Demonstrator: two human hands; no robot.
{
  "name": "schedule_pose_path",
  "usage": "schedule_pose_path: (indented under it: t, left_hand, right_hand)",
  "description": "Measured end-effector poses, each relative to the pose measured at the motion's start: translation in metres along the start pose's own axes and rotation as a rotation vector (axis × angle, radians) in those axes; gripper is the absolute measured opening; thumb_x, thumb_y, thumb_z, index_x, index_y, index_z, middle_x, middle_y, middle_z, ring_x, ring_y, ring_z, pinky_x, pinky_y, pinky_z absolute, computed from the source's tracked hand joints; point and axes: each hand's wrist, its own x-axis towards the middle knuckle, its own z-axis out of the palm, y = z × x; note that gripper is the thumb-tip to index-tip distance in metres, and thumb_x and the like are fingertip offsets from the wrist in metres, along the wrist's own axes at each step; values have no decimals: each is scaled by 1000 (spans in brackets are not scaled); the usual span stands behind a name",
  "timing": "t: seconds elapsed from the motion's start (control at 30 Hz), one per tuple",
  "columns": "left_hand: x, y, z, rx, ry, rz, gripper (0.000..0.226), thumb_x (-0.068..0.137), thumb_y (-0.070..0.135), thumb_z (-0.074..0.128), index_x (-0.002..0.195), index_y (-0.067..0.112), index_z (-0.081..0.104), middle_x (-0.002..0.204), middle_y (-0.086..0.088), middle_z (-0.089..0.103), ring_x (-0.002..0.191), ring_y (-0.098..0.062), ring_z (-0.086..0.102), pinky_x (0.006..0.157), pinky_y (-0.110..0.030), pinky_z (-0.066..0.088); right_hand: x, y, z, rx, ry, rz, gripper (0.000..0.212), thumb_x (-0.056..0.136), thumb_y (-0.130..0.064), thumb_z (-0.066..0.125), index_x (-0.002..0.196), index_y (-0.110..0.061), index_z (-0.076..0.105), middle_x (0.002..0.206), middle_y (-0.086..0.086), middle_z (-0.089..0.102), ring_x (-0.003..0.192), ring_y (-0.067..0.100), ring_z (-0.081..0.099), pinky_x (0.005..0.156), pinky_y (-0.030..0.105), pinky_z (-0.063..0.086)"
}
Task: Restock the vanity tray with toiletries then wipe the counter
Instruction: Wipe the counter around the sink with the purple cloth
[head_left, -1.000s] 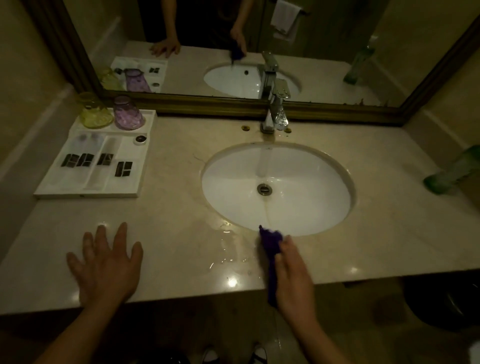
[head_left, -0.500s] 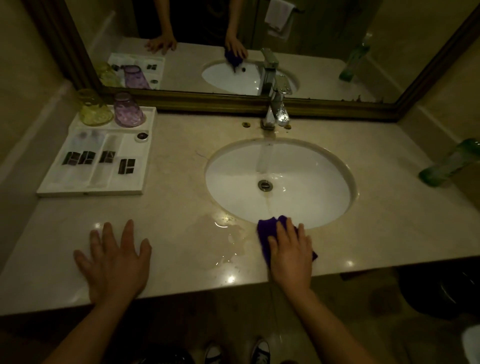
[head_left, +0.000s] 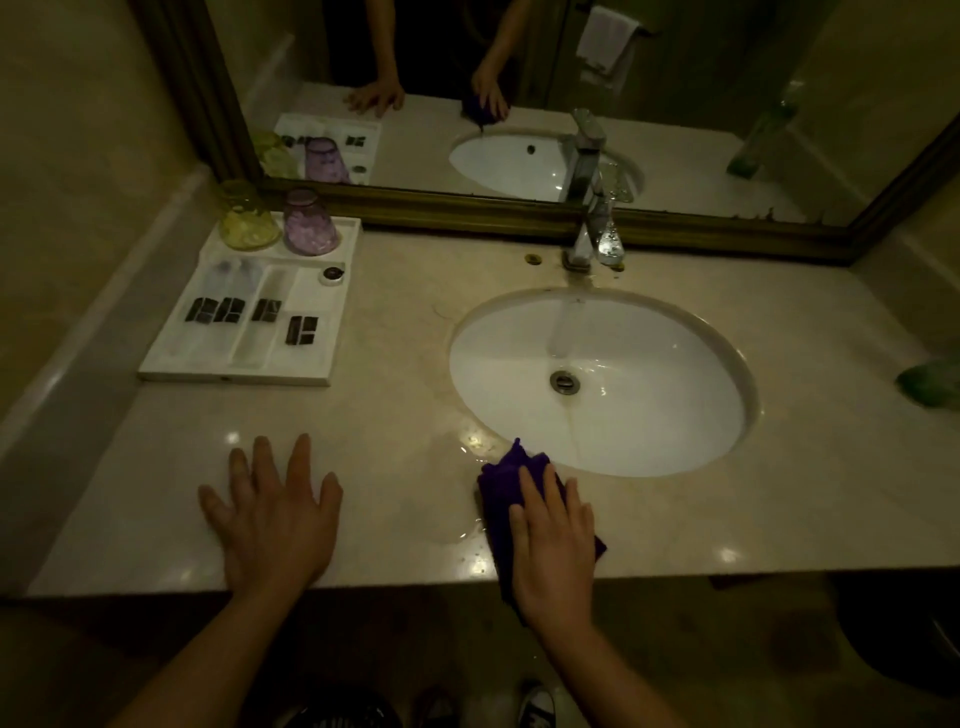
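Note:
My right hand (head_left: 553, 540) presses flat on a purple cloth (head_left: 506, 480) on the beige counter (head_left: 395, 410), just in front of the white sink (head_left: 649, 415), beside a wet patch. My left hand (head_left: 272, 512) rests flat on the counter near the front edge with fingers spread and holds nothing. The white vanity tray (head_left: 208, 364) sits at the back left with several dark-labelled toiletry packets (head_left: 218, 310) and a small round item (head_left: 332, 274). An upturned yellow glass (head_left: 244, 221) and a purple glass (head_left: 309, 223) stand at its far end.
A chrome faucet (head_left: 589, 234) rises behind the sink, below a framed mirror (head_left: 519, 208). A green bottle (head_left: 930, 387) lies at the right edge of the counter. The wall closes off the left side. Shoes show on the floor below.
My right hand laid the hanging cloth flat on the counter and slid it left along the sink's front rim. The left hand stayed in place.

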Motion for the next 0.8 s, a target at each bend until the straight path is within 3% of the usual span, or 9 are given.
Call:
schedule_pose_path:
  t: [0.1, 0.17, 0.3, 0.37, 0.53, 0.6, 0.67, 0.73, 0.8]
  left_hand:
    - [2, 0, 2, 12, -5, -2, 64, 93, 57, 20, 151, 31, 19, 158, -14, 22, 145, -35, 11, 112, -63, 5]
    - [2, 1, 2, 19, -45, -11, 64, 93, 58, 16, 152, 32, 15, 159, -13, 18, 145, -35, 7, 112, -63, 3]
    - [10, -18, -2, 17, -70, 73, 66, 91, 65, 9, 151, 40, 10, 161, -7, 15, 146, -30, 9, 111, -58, 9]
    - [12, -33, -4, 13, -51, 145, 66, 89, 69, 7, 150, 46, 13, 160, -5, 19, 144, -28, 14, 110, -54, 12]
    - [11, -34, -5, -16, -57, 175, 66, 89, 70, 4, 150, 46, 8, 161, -6, 12, 147, -26, 0, 116, -55, -4]
    - [11, -34, -7, -20, -68, 178, 65, 89, 69, 4, 150, 46, 6, 162, -5, 8, 148, -25, -4, 116, -55, -6]
    - [10, -35, -8, -20, -60, 176, 66, 89, 69, 3, 150, 46, 6, 162, -5, 8, 148, -24, -4, 116, -54, -7]
    - [10, -34, -8, 1, -48, 172, 68, 87, 69, 1, 151, 45, 6, 162, -5, 9, 148, -24, -3, 116, -54, -6]
    - [8, -33, -9, 11, -40, 169, 69, 86, 69, 1, 151, 45, 7, 161, -4, 9, 147, -24, -2, 116, -53, -5]
  right_hand:
    - [23, -18, 5, -200, -63, -206, 55, 103, -52, 17, 156, -36, 20, 166, 6, 12, 152, 37, 7, 122, 53, 11]
    - [41, -23, 4, -219, -102, -213, 53, 104, -49, 17, 155, -35, 20, 166, 2, 9, 153, 33, 3, 123, 50, 8]
    - [20, -6, 3, -148, -35, -323, 45, 102, -34, 34, 142, -21, 52, 156, 1, 40, 149, 31, 26, 121, 46, 23]
    - [3, 4, 3, -150, -40, -398, 47, 99, -36, 35, 137, -21, 57, 149, 1, 50, 145, 29, 33, 116, 49, 32]
    - [51, -39, 12, -96, -102, -365, 41, 104, -30, 41, 143, -21, 51, 157, 2, 37, 150, 30, 19, 123, 44, 17]
    - [70, -58, 10, 98, -116, -290, 34, 105, -27, 42, 134, -21, 59, 149, 0, 50, 144, 26, 31, 119, 41, 27]
    - [81, -64, -1, 357, -68, -167, 26, 104, -24, 45, 117, -20, 67, 117, -1, 68, 115, 23, 56, 96, 36, 45]
    - [86, -61, -21, 639, -22, 34, 22, 104, -27, 45, 99, -22, 66, 89, -2, 67, 85, 22, 61, 73, 33, 45]
    - [88, -52, -41, 881, 0, 186, 25, 103, -27, 46, 86, -22, 64, 78, 3, 62, 75, 29, 58, 67, 42, 46]
